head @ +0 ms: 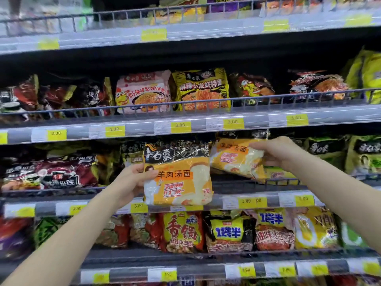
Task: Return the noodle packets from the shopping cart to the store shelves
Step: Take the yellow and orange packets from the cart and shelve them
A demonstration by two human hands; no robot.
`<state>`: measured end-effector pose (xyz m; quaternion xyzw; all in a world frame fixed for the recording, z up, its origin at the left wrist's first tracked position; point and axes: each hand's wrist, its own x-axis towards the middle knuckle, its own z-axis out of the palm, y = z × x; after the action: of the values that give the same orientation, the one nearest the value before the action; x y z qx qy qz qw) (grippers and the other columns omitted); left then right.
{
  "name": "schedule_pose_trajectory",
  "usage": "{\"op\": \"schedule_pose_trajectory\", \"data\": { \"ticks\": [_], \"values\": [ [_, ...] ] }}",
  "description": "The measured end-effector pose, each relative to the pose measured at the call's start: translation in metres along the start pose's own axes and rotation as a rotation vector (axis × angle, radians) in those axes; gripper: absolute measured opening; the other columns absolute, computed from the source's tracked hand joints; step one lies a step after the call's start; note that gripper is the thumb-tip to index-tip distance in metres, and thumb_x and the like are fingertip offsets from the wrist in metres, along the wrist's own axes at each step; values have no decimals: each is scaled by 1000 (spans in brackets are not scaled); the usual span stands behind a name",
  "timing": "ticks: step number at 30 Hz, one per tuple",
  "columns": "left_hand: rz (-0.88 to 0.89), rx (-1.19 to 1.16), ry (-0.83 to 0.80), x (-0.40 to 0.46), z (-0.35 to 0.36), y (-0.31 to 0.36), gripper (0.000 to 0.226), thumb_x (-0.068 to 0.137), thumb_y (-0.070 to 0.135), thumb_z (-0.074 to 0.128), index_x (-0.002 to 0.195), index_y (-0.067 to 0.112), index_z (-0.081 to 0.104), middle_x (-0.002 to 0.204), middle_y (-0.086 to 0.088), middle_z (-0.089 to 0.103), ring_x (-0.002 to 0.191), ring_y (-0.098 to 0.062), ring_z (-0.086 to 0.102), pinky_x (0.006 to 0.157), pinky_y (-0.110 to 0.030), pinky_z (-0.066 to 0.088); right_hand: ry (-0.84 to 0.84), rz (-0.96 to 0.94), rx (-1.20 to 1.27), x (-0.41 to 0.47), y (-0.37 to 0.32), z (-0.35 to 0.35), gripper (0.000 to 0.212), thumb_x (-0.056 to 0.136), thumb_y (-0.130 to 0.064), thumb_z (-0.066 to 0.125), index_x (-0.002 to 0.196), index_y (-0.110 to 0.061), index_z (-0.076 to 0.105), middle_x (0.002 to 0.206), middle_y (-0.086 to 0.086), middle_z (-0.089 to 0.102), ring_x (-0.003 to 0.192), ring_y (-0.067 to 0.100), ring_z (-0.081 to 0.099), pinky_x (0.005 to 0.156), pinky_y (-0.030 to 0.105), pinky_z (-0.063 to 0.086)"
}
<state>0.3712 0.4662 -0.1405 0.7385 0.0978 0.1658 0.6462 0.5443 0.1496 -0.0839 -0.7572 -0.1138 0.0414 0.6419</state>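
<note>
- Store shelves stacked in tiers, each fronted by a low wire rail and a strip of yellow price tags.
- Third tier from the top: a dark gap behind the rail between the two held packets, bounded on the left by dark red packets and on the right by green packets.
- More orange packets lying low in that slot, just under the right-hand packet.
- Headroom there capped by the underside of the shelf above; black-topped packets standing at the back of the slot.
- Left hand raised from lower left, forearm angled up and right, thumb pressed on the front of an orange mutton noodle packet at its left edge, remaining fingers hidden behind it.
- That packet held upright in front of the rail, its bottom edge overlapping the price strip, not on the shelf.
- Right hand reaching in from lower right, wrist bent, fingers curled over the top right edge of a second orange noodle packet.
- Second packet tilted, lower right corner dipping to the rail, upper part reaching into the slot; beside the first packet, contact between them uncertain.
- Tier above: pink packet and yellow packet standing side by side behind their rail.
- Tier below: yellow and red packets packed closely.
</note>
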Motion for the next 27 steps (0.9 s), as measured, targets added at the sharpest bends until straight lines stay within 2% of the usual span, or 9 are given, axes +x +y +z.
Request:
{"op": "schedule_pose_trajectory", "data": {
  "ticks": [4, 7, 9, 11, 14, 16, 19, 23, 27],
  "values": [
    [-7, -5, 35, -4, -13, 0, 110, 51, 39, 88, 140, 0, 35, 95, -21, 61, 83, -30, 54, 60, -36, 49, -6, -15, -126, 23, -5, 31, 18, 78, -6, 74, 83, 6, 60, 77, 18, 61, 46, 23, 59, 40, 27, 53],
    [-8, 1, 42, -5, -20, 0, 109, 47, 40, 90, 136, 0, 41, 103, -24, 67, 86, -33, 60, 67, -39, 52, -2, 1, -175, 40, -2, 47, 27, 77, -10, 77, 87, 5, 56, 69, 14, 52, 50, 27, 54, 54, 40, 59],
    [8, 26, 33, -7, -21, 2, 109, 34, 46, 92, 123, -1, 53, 98, -21, 70, 85, -33, 62, 68, -39, 52, 28, 11, -245, 48, 2, 55, 33, 76, -17, 79, 76, -2, 49, 64, 12, 47, 51, 25, 50, 58, 37, 56],
    [13, 25, 47, -6, -23, 1, 117, 31, 48, 92, 127, -2, 49, 99, -20, 70, 85, -34, 62, 69, -40, 52, 35, 20, -288, 55, 5, 59, 33, 77, -20, 78, 80, -1, 51, 71, 15, 54, 53, 24, 50, 52, 32, 49],
    [16, -13, 49, -4, -27, -2, 117, 41, 40, 91, 136, -3, 38, 107, -24, 67, 85, -34, 62, 70, -41, 52, 34, 26, -385, 59, 10, 61, 42, 80, -22, 75, 106, 6, 57, 90, 20, 62, 56, 23, 53, 51, 30, 47],
    [20, -27, 53, -2, -26, -2, 99, 57, 31, 87, 136, -3, 38, 104, -24, 67, 77, -29, 64, 62, -35, 54, 32, 7, -456, 57, 10, 61, 41, 81, -27, 74, 103, 3, 55, 92, 18, 60, 56, 21, 52, 55, 30, 46],
    [29, -63, 58, -2, -23, -2, 80, 63, 21, 74, 132, -3, 42, 96, -16, 64, 63, -19, 64, 51, -27, 52, 32, 0, -652, 56, 12, 61, 39, 85, -35, 69, 101, -3, 53, 84, 10, 55, 53, 13, 47, 44, 24, 38],
    [31, -76, 92, 0, -20, -1, 91, 73, 14, 74, 145, -1, 21, 108, -17, 66, 76, -24, 65, 61, -33, 55, 59, -15, -787, 60, 17, 67, 39, 83, -38, 69, 96, -5, 53, 78, 9, 56, 67, 21, 57, 55, 25, 45],
    [11, -31, 67, 2, -22, -1, 105, 58, 23, 83, 143, -4, 26, 111, -20, 67, 81, -27, 67, 66, -37, 56, 102, -56, -1026, 58, 17, 74, 23, 85, -21, 68, 97, -3, 60, 78, 8, 56, 78, 25, 61, 62, 31, 47]
  ]
}}
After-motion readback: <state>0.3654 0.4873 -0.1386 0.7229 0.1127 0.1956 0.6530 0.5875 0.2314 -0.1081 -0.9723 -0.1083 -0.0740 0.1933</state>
